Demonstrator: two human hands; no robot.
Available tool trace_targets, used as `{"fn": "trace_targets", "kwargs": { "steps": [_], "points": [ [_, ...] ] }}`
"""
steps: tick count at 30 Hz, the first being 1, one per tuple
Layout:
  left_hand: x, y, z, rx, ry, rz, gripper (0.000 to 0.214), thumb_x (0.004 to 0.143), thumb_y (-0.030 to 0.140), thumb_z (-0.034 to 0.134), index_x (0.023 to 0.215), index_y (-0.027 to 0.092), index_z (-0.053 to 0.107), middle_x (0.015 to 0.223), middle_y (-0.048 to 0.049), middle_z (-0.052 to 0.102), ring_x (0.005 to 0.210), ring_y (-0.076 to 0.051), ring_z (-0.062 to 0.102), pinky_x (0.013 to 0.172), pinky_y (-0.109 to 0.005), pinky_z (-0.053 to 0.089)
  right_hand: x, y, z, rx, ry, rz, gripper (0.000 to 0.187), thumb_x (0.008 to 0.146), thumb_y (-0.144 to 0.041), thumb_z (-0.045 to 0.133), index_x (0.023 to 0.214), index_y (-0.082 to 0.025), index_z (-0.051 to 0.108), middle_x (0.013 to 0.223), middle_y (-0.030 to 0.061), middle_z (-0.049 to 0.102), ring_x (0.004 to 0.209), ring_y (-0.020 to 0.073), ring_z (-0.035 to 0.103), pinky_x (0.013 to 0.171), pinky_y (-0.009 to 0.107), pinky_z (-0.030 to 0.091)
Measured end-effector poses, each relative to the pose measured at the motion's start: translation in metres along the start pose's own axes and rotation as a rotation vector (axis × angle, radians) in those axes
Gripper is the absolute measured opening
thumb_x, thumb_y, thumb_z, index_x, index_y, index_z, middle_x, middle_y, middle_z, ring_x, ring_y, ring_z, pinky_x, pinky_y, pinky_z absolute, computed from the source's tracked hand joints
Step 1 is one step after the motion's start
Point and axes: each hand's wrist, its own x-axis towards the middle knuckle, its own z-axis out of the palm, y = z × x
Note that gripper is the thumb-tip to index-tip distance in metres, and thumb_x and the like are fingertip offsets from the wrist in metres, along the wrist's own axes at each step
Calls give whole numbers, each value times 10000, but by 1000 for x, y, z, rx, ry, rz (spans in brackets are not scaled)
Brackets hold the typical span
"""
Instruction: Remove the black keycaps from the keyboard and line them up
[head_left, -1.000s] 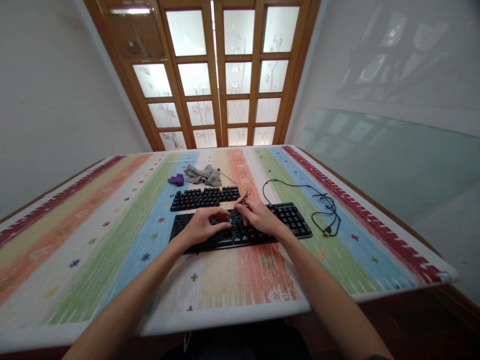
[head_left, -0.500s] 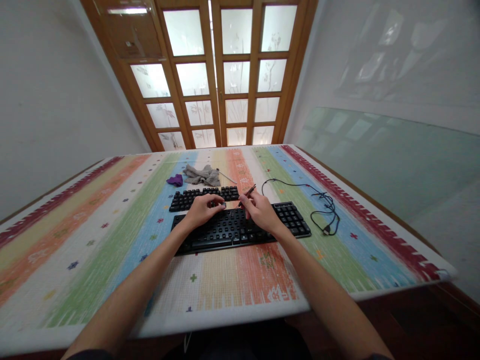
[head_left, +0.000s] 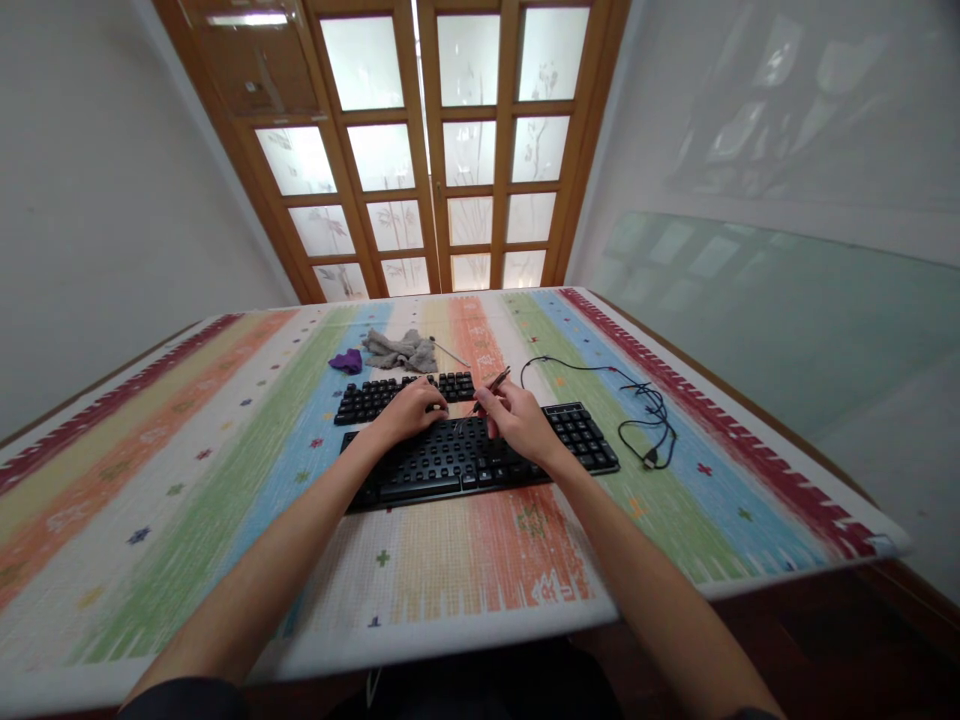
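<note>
A large black keyboard [head_left: 442, 465] lies on the striped tablecloth [head_left: 187, 500], with a smaller black keyboard [head_left: 375, 395] just behind it. My left hand [head_left: 410, 411] rests between the two keyboards, fingers curled and pinched at the far edge of the large one; what it pinches is too small to name. My right hand [head_left: 517, 420] sits over the large keyboard's upper middle and grips a thin dark tool [head_left: 491, 382] that points up and away.
A grey cloth [head_left: 401, 350] and a purple object [head_left: 347, 361] lie behind the small keyboard. A black cable [head_left: 645, 410] with a plug coils to the right. The table's right edge drops to a dark floor. Wooden glazed doors stand behind.
My left hand has moved away from me, from the large keyboard's middle keys to its far edge near the small keyboard. My right hand shifted slightly farther with the tool.
</note>
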Motion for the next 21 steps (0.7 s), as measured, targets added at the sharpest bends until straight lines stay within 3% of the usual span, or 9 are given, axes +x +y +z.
{"fn": "trace_targets", "kwargs": {
  "steps": [21],
  "points": [
    [-4, -8, 4, 165, 49, 38, 79, 840, 166, 646, 772, 167, 687, 840, -60, 629, 890, -229, 538, 857, -375, 459, 0, -2, 0, -45, -2, 5, 412, 925, -563, 484, 814, -171, 546, 669, -1, 599, 412, 88, 524, 408, 214, 394]
  ]
}}
